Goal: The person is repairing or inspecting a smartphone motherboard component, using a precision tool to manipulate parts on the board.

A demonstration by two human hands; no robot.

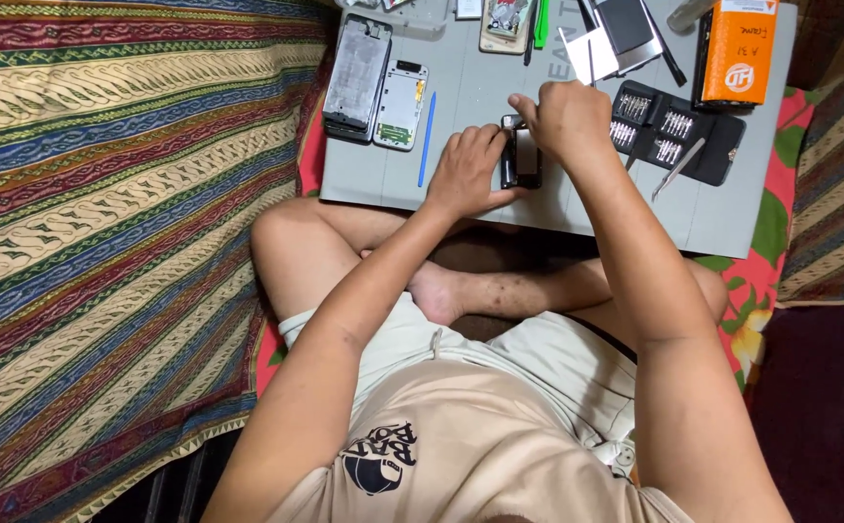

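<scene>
A small dark opened phone (pixel 522 155) lies on the grey work mat (pixel 470 92) in front of me. My left hand (pixel 465 172) grips its left side and lower end, thumb under the bottom edge. My right hand (pixel 565 118) hovers over the phone's top end with fingers pinched together; whatever they pinch is hidden. I sit cross-legged, knees below the mat's near edge.
Two stripped phone frames (pixel 375 82) and a blue pry stick (pixel 427 126) lie left of the phone. A black screwdriver bit case (pixel 678 131) with tweezers (pixel 678 167) sits to the right, an orange box (pixel 739 50) behind it. Striped patterned cloth (pixel 112 213) covers the floor at left.
</scene>
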